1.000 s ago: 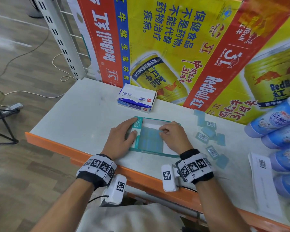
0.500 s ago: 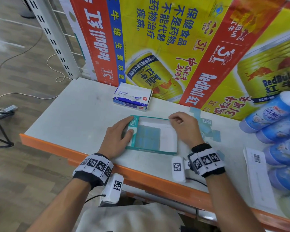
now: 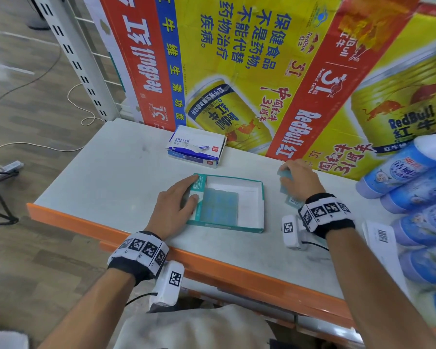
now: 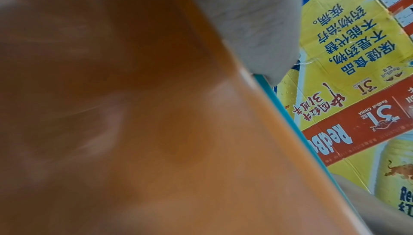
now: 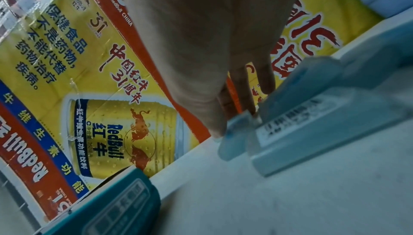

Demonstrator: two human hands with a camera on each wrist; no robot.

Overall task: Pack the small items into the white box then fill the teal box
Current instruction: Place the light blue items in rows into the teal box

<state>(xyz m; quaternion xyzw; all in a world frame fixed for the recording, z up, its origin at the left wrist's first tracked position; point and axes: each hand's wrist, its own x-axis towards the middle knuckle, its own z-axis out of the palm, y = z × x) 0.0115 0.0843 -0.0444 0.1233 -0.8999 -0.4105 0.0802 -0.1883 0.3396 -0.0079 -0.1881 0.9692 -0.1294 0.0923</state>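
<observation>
The yellow-and-red cardboard cartons (image 3: 262, 71) standing at the back of the surface carry "RedBull", "RedBull CHINA" and blue Chinese print, with a gold can pictured. In front of them lies a white-and-blue cardboard box (image 3: 196, 146) marked "ERASER". At the right edge lie blue-labelled plastic bottles (image 3: 418, 187) beside a white barcoded paper strip (image 3: 381, 235).

The shallow teal-rimmed cardboard box (image 3: 227, 202) sits open near the front of the pale grey surface (image 3: 106, 172), pale blue flat rectangular erasers (image 3: 220, 206) filling its left part and its white floor bare on the right. The left hand (image 3: 176, 205) lies flat with straight fingers on the box's left rim, thumb on the printed flap. The right hand (image 3: 300, 180), just right of the box, has its grip curled onto one loose pale blue eraser (image 3: 285, 174) among several loose ones (image 3: 293, 201) on the surface.

The right wrist view alone shows the fingertips (image 5: 214, 129) touching that eraser's end (image 5: 236, 132), a white printed label on its neighbour (image 5: 297, 132), too blurred to read, and the box's teal corner (image 5: 125, 201). The left wrist view gives mostly blurred orange, a thin teal edge (image 4: 290, 124) and a finger (image 4: 257, 26).

Bare surface lies left of the box; the orange front lip (image 3: 212, 263) runs close below it.
</observation>
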